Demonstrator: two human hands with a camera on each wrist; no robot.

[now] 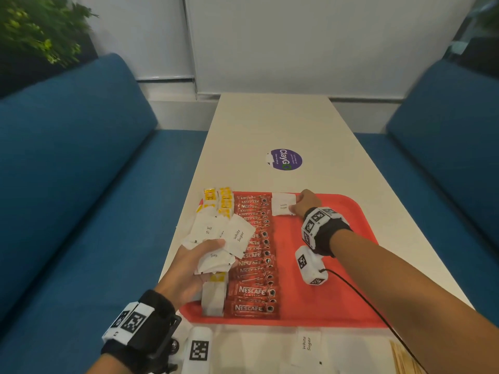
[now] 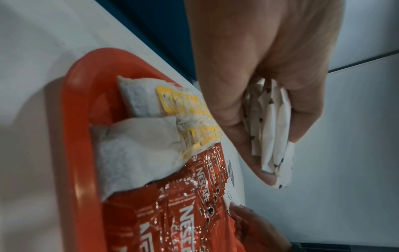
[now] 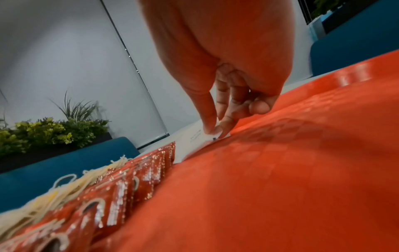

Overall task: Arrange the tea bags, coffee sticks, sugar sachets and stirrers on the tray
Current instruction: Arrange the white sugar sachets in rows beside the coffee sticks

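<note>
Where blue sofas [image 1: 67, 157] flank — purple sticker [image 1: 286, 159] beyond tray [image 1: 337, 265].

A long, pale cream rectangular desk [image 1: 243, 147] runs away between two blue upholstered benches. Directly on it, near its middle, sits a round purple sticker [image 1: 285, 159] printed "ClayGo". Closer in, a red plastic tray with rounded corners [image 1: 348, 300] lies flat, reaching close to the desk's left edge. On the near strip of desk lie a white paper sachet marked "White Sugar" [image 1: 307, 346] and, at the right corner, pale wooden stirrer sticks [image 1: 403, 359].
</note>
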